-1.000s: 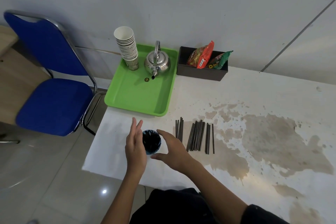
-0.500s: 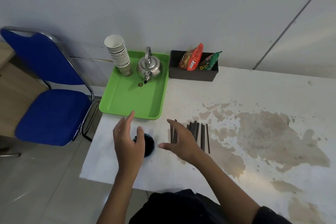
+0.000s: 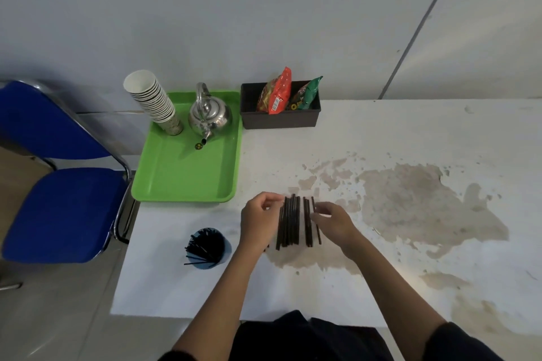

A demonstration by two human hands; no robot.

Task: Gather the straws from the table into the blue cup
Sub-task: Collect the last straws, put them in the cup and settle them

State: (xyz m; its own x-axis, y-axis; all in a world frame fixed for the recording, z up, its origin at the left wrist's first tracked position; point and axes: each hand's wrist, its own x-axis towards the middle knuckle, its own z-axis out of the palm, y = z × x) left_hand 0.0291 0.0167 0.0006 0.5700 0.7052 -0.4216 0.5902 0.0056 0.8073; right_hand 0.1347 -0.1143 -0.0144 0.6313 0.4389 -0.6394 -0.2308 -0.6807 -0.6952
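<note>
Several black straws (image 3: 291, 221) lie side by side on the white table (image 3: 381, 132), pointing away from me. My left hand (image 3: 259, 218) rests against the left side of the row, fingers curled onto the outer straws. My right hand (image 3: 333, 221) presses on the right side, fingertips on the rightmost straws. The blue cup (image 3: 209, 248) stands upright to the left of my left hand, near the table's left edge, with several black straws sticking out of it. Neither hand has lifted any straw.
A green tray (image 3: 179, 182) at the back left carries a stack of paper cups (image 3: 154, 101) and a steel kettle (image 3: 209, 116). A dark box (image 3: 280, 120) with snack packets sits behind. A blue chair (image 3: 61, 211) stands left of the table. Brown stains spread to the right.
Both hands have left the blue cup and moved right to the row of straws, one on each side. The cup now stands free.
</note>
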